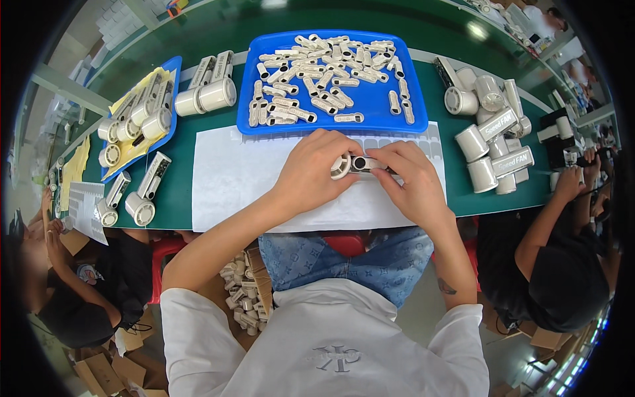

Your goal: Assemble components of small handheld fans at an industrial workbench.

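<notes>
Over a white sheet (231, 175), both my hands meet around a small white handheld fan (340, 167) lying crosswise. My left hand (312, 169) is closed around its round head. On the handle side, the fingers of my right hand (415, 180) press together on a pale elongated cover piece (360, 163) with a dark round spot at its end. Whether that piece is seated in the handle cannot be made out, as fingers hide much of it. Just beyond my hands, a blue tray (376, 120) holds many similar pale cover pieces (337, 66).
White fans (493, 135) are piled at the right; others (210, 92) lie left of the tray. A second blue tray (173, 99) with fans stands farther left. Below the table is a box of white fan parts (245, 298). Co-workers sit on both sides.
</notes>
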A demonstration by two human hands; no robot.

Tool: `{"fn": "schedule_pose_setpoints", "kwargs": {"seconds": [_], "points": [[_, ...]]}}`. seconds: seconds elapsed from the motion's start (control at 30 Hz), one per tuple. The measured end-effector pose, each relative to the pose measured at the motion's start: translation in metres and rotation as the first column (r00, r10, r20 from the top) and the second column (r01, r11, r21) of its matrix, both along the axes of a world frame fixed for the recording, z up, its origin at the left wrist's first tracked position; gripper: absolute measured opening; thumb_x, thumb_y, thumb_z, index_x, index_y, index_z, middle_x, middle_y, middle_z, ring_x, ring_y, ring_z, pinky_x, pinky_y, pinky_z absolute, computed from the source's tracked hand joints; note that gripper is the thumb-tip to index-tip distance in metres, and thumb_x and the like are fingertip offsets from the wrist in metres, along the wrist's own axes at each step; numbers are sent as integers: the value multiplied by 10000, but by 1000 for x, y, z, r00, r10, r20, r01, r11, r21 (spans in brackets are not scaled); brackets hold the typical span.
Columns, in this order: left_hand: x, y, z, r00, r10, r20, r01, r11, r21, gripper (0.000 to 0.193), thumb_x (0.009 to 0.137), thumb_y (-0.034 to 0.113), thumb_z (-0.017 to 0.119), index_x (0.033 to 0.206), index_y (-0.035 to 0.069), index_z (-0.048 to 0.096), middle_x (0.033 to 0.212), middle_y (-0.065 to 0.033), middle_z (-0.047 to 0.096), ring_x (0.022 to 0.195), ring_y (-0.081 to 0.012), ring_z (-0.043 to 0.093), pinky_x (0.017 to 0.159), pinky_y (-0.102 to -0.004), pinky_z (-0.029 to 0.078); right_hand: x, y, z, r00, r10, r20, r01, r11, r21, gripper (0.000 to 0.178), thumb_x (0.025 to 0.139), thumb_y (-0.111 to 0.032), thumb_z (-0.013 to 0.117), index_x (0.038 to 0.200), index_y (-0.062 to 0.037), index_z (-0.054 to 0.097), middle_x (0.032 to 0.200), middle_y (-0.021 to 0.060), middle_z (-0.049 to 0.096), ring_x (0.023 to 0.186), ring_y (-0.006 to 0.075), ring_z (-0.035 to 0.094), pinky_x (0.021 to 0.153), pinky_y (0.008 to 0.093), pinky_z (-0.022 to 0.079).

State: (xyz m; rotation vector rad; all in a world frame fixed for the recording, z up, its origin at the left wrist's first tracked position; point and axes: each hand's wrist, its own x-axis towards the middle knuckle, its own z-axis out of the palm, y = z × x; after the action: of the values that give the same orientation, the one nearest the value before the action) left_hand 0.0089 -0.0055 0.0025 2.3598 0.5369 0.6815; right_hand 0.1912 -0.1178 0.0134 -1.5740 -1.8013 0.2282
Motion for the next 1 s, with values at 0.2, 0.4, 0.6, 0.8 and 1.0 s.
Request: {"fn": "schedule_pose_setpoints", "kwargs": {"seconds": [0.2,0.4,0.6,0.8,1.0], "points": [[-2,3,-3,999,-29,26,28,999,36,356,708,72,827,1029,79,672,1027,-89,665,994,-293,598,853,-388,480,-5,-7,-5,996,-2,89,-5,997,75,254,790,-23,709,1043,-39,720,911,69,666,851,263,612,757,380,488],[-4,-1,-6,997,-43,70,37,996,84,347,724,98,806,1059,83,718,1074,-79,665,1046,-287,587,891,-390,498,-23,-10,-1,876,-182,447,127,980,151,308,748,-33,640,1042,-48,729,902,26,686,875,216,607,757,348,453],[-10,-10,-15,995,-37,88,18,979,202,412,672,81,840,1070,93,733,1145,-64,668,1074,-285,597,904,-390,491,-2,-8,-1,999,24,-46,-25,999,-37,229,790,-32,708,1018,-15,712,951,83,648,933,262,609,826,386,485],[-15,-40,4,1000,13,6,-14,961,275,337,643,94,849,937,89,685,1203,-58,658,1127,-313,583,933,-431,458,9,-23,-8,959,133,-250,-194,952,-238,500,799,-114,767,1256,-18,588,1204,162,616,1098,350,596,934,411,485],[-4,-35,11,971,33,-237,-5,993,119,458,658,200,872,1024,132,605,966,-38,678,955,-308,587,840,-449,435,-1,-29,-32,983,184,-25,-185,982,-29,558,790,-137,775,1295,-17,570,1199,153,610,1089,357,582,939,424,471]]}}
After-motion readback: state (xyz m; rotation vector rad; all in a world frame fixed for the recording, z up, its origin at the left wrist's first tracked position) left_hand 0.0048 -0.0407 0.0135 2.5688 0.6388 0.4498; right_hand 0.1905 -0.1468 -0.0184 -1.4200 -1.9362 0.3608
